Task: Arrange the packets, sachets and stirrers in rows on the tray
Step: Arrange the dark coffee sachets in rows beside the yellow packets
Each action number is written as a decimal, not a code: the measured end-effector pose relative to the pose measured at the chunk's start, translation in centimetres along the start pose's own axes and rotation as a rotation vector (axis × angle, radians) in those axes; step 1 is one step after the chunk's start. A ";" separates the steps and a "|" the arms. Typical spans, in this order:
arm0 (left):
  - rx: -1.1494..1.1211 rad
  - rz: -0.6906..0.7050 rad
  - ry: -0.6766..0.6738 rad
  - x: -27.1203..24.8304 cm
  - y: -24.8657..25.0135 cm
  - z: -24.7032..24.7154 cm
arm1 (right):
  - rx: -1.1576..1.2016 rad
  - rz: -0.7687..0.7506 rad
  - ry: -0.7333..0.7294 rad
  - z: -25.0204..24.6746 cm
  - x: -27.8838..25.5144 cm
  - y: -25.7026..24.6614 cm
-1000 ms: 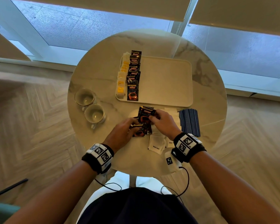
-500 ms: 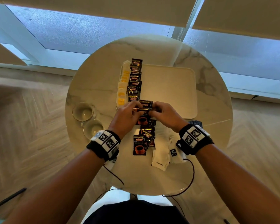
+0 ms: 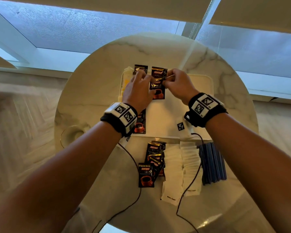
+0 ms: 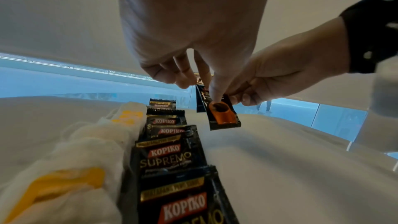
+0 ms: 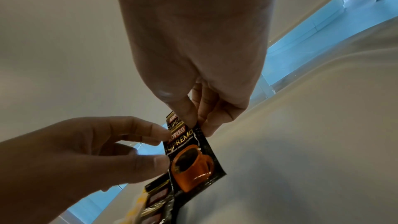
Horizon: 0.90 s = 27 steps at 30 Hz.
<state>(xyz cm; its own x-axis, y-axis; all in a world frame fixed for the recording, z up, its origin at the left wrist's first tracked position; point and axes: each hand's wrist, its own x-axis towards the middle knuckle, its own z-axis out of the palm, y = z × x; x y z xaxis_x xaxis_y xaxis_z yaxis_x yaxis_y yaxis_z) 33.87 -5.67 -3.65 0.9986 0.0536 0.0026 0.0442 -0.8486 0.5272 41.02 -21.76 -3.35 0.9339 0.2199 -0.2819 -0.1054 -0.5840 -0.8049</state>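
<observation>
Seen from above, both hands meet over the far end of a cream tray (image 3: 198, 105) on a round marble table (image 3: 94, 91), in the upper middle of the frame. The right hand (image 3: 178, 84) has a pinching grip on the top edge of two overlapping black coffee sachets (image 3: 157, 84). The left hand (image 3: 138, 91) holds the same sachets at their left edge with fingertips and thumb. The sachets hang just above the tray, right of a row of coffee sachets (image 4: 172, 151) and a row of white and yellow packets (image 4: 71, 168) lying along the tray's left side. Lower in the frame, on the table near the tray, lie a loose pile of sachets (image 3: 151, 163), white sugar packets (image 3: 188, 167) and dark blue stirrers (image 3: 212, 162).
</observation>
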 end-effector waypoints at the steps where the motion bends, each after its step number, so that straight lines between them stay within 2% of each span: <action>1: 0.054 -0.008 -0.014 0.5 0.0 0.4 | -0.028 0.003 0.000 0.2 1.0 0.2; 8: 0.278 0.016 -0.142 2.4 -0.5 3.1 | -0.105 0.030 -0.051 1.8 5.2 1.5; 12: 0.323 0.000 -0.137 3.2 -1.2 4.1 | -0.194 0.026 -0.046 2.1 5.9 1.4; 20: 0.314 -0.009 -0.156 3.2 -0.7 3.7 | -0.238 -0.001 0.016 1.5 5.3 0.5; 27: 0.157 0.010 -0.117 0.1 1.6 -0.2 | -0.240 -0.028 0.071 -2.1 1.5 -2.2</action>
<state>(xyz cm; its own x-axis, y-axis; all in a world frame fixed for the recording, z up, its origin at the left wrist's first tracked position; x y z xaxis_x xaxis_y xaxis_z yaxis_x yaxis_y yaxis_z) 34.03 -6.93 -2.65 0.9953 -0.0094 -0.0961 0.0288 -0.9210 0.3886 43.40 -21.85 -0.92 0.9579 0.1878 -0.2172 -0.0031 -0.7495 -0.6620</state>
